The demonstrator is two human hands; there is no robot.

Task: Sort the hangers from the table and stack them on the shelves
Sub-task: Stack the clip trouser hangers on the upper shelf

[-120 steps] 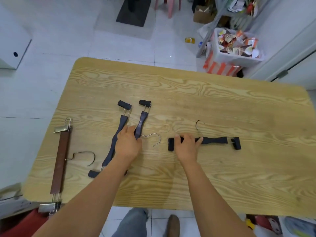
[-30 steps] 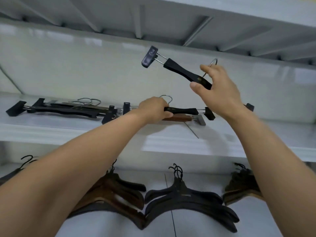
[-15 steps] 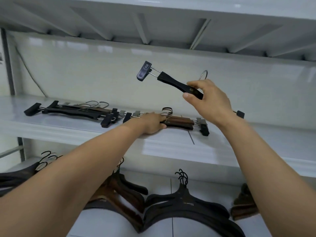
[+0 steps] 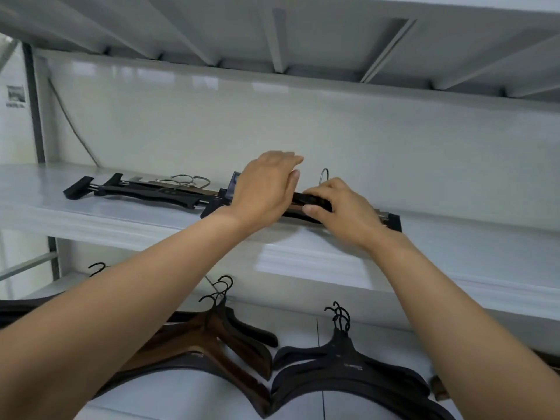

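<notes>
My right hand [image 4: 345, 213] grips a black clip hanger [image 4: 312, 200] by its bar and holds it on top of a small stack of clip hangers [image 4: 394, 221] on the white upper shelf [image 4: 121, 225]. The hanger's metal hook [image 4: 324, 175] stands up just behind my fingers. Over the left half of that stack lies my left hand [image 4: 263, 189], fingers straight, covering the hanger's left end. A clip [image 4: 235, 184] shows beside my left wrist.
Another pile of black clip hangers [image 4: 145, 192] lies further left on the same shelf. On the shelf below, brown coat hangers [image 4: 212, 344] and black coat hangers [image 4: 342, 365] lie in stacks. The underside of a higher shelf [image 4: 303, 31] runs close overhead.
My right hand has brought the black clip hanger down from the air onto the stack. My left hand has let go of the hanger it set down and moved over the stack.
</notes>
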